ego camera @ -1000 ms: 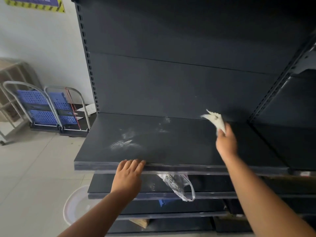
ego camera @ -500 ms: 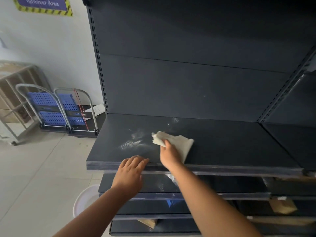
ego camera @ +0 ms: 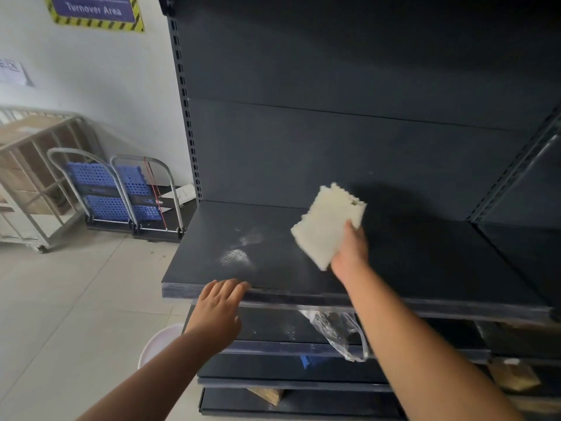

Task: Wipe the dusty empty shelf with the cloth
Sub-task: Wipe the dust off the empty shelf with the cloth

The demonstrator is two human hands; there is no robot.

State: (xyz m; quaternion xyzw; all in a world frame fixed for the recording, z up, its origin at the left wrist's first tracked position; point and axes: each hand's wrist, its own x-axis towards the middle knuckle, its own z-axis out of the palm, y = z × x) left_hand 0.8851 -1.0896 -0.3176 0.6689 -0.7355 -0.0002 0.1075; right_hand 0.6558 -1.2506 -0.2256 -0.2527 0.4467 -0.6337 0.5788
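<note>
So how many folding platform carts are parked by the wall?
2: the left cart and the right cart stand side by side left of the shelf. Others may be hidden.

I read "Turnover Area" in white on a blue sign with a yellow-black striped border, on the white wall.

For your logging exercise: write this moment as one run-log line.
right hand: holds cloth | left hand: on shelf front edge | white dust patch: left of cloth | wiping unfinished
</note>
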